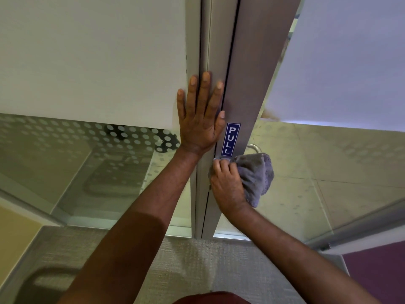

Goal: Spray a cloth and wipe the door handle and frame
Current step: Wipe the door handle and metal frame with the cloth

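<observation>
A grey metal door frame [247,73] runs upright through the middle of the head view, with a blue PULL sticker [230,139] on it. My left hand [200,116] lies flat on the frame, fingers spread, just left of the sticker. Below the sticker, my right hand [226,184] holds a bunched grey cloth [257,174] against the frame. The cloth covers most of the silver door handle [253,148]; only its curved top shows. No spray bottle is in view.
Glass panels with a frosted upper band and dotted film [92,132] stand left of the frame. The glass door [328,161] is at the right. Grey carpet [197,260] lies below, with a purple surface [377,275] at lower right.
</observation>
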{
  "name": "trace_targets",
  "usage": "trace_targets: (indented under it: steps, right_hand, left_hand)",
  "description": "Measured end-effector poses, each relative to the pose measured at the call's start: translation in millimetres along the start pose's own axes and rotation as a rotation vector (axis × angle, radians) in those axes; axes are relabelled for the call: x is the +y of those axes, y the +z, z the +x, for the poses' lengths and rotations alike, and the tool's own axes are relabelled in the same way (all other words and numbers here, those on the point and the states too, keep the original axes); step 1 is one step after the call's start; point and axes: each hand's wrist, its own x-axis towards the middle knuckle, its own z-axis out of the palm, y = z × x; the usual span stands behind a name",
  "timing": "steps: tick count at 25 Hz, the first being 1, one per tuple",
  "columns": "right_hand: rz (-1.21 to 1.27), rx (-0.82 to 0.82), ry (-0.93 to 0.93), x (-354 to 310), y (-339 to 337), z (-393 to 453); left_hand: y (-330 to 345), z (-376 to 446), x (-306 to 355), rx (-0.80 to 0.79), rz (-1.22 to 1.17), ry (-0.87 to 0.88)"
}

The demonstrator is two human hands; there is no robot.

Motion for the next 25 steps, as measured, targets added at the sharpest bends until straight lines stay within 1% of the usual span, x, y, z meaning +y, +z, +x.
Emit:
trace_targets:
  steps: [2,3,4,5,8,9,10,11,13,15,16,17,18,21,22,23,25]
  right_hand:
    - [0.119,-0.054,-0.031,11.3,-10.9,1.8]
    - [0.199,-0.053,-0.029,20.7,-17.4,-0.1]
    - [0.279,-0.004,-0.004,30.9,-23.1,-4.7]
    - [0.355,0.099,0.047,41.8,-28.4,-9.7]
    - [0.513,0.509,0.334,68.3,-36.0,-10.0]
    - [0.513,0.583,0.376,71.6,-30.9,-4.3]
    - [0.485,0.6,0.353,71.3,-21.2,1.9]
    - [0.445,0.568,0.28,68.9,-7.0,5.5]
    - [0.386,0.419,0.11,55.0,28.6,4.8]
    - [0.362,0.237,0.025,47.1,46.6,-0.5]
    - [0.376,0.195,0.006,51.2,44.4,0.7]
    - [0.403,0.219,-0.007,58.2,36.9,1.9]
    - [0.449,0.287,0.01,65.9,25.0,1.6]
    - [0.624,0.599,0.224,81.1,-6.5,4.4]
    - [0.65,0.633,0.273,79.4,-6.8,6.8]
    - [0.647,0.609,0.277,73.1,-1.3,7.9]
    - [0.562,0.408,0.2,51.6,19.4,5.1]
  left_hand:
    - [-1.4,-0.5,0.2,-0.014,0.002,0.004]
    - [-1.8,-0.5,0.1,-0.01,0.0,0.004]
    - [-1.4,-0.6,-0.1,-0.003,-0.007,0.002]
    - [-0.1,-0.6,-0.4,0.001,-0.014,0.002]
    - [2.3,-1.5,0.4,0.012,-0.012,0.011]
    - [2.7,-1.5,0.1,0.018,-0.01,0.014]
    - [3.2,-1.7,-0.6,0.022,-0.015,0.016]
    - [3.9,-2.0,-1.3,0.026,-0.022,0.017]
    - [5.3,-2.3,-4.0,0.037,-0.031,0.015]
    - [5.8,-2.2,-5.7,0.037,-0.023,0.015]
    - [6.1,-1.5,-5.5,0.038,-0.017,0.016]
    - [5.4,-1.1,-4.5,0.034,-0.019,0.016]
    - [5.4,-0.9,-3.6,0.029,-0.023,0.018]
    - [5.2,-1.0,-3.3,0.046,0.001,0.021]
    - [5.0,-0.4,-3.3,0.051,-0.004,0.018]
    - [5.0,-0.3,-3.3,0.052,-0.01,0.017]
    - [4.9,-1.3,-3.2,0.04,-0.016,0.02]
